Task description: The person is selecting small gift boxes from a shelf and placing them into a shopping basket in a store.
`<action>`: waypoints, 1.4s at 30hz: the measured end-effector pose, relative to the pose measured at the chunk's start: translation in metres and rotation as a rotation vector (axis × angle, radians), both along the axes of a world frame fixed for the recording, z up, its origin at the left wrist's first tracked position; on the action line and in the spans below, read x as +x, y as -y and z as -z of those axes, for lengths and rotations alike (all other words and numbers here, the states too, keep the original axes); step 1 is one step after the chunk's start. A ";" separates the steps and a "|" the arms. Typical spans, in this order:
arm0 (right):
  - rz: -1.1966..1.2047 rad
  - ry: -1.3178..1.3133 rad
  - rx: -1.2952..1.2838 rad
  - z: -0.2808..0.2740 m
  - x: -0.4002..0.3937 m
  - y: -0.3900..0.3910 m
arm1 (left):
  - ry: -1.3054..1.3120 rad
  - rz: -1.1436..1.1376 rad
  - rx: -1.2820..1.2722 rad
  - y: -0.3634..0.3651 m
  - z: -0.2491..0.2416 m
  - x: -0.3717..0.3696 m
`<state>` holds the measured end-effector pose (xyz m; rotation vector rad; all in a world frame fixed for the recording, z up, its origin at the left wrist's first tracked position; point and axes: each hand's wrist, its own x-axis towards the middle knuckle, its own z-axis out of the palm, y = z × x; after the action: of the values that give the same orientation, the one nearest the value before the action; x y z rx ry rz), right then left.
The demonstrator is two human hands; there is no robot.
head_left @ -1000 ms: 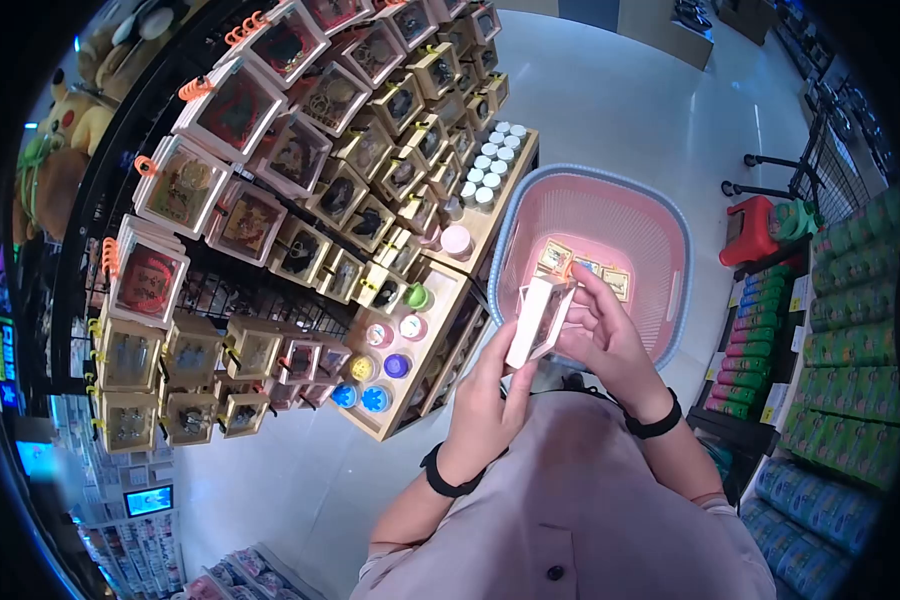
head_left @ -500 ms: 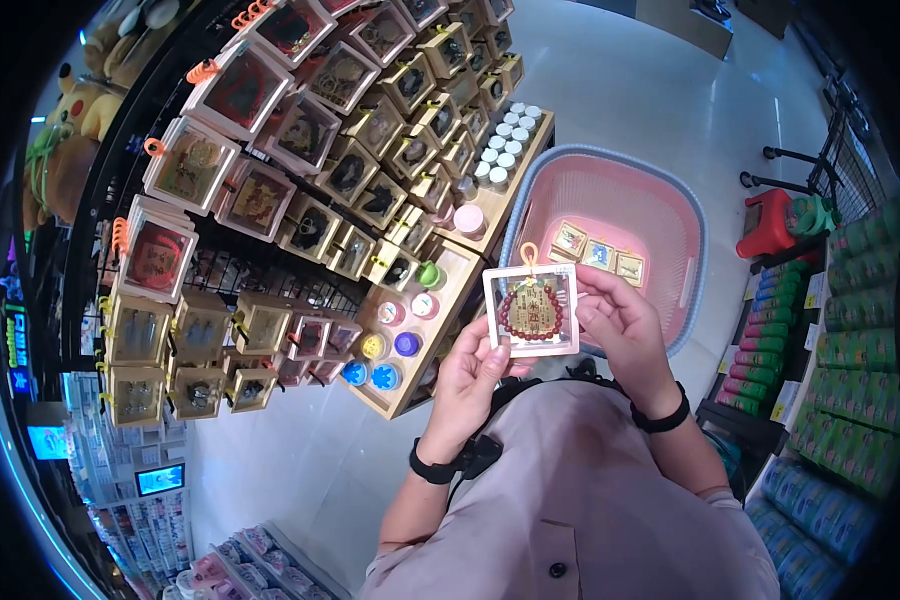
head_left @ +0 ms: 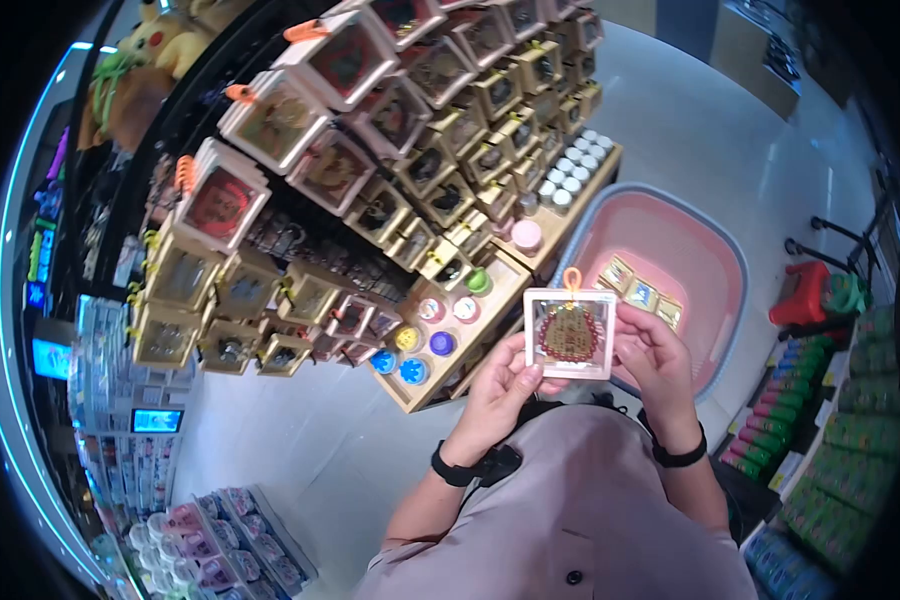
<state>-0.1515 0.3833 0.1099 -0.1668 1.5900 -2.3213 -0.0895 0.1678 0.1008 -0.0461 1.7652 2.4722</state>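
Both my hands hold a square white boxed bracelet (head_left: pixel 570 333), face up, with red beads around a gold charm and an orange hanging loop on top. My left hand (head_left: pixel 498 385) grips its lower left corner and my right hand (head_left: pixel 650 358) grips its right side. Behind the box a pink basket (head_left: pixel 715 262) with a blue rim stands on the floor, with three similar boxes (head_left: pixel 642 292) lying in it. Each of my wrists wears a black band.
A display rack (head_left: pixel 390 130) with several hanging boxed bracelets fills the left and top. A wooden shelf (head_left: pixel 440 330) below holds small round pots. Plush toys (head_left: pixel 140 70) sit top left. A red stool (head_left: pixel 805 292) and green packages (head_left: pixel 850 420) stand at the right.
The box was turned from edge-on to face up and held level in front of me. The view has shifted, so the rack and basket sit further right and lower.
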 end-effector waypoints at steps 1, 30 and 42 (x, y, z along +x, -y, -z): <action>-0.011 -0.028 0.018 0.003 0.001 -0.002 | 0.000 -0.005 -0.015 0.009 0.005 0.001; -0.192 0.046 0.223 0.021 0.025 0.015 | -0.479 -0.854 -0.402 0.201 -0.141 -0.019; -0.199 0.059 0.212 0.027 0.026 0.017 | -0.465 -0.876 -0.363 0.215 -0.132 -0.032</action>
<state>-0.1257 0.3664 0.0831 -0.1953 1.6940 -1.9783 -0.1217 -0.0471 0.2328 -0.3758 2.8766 2.7863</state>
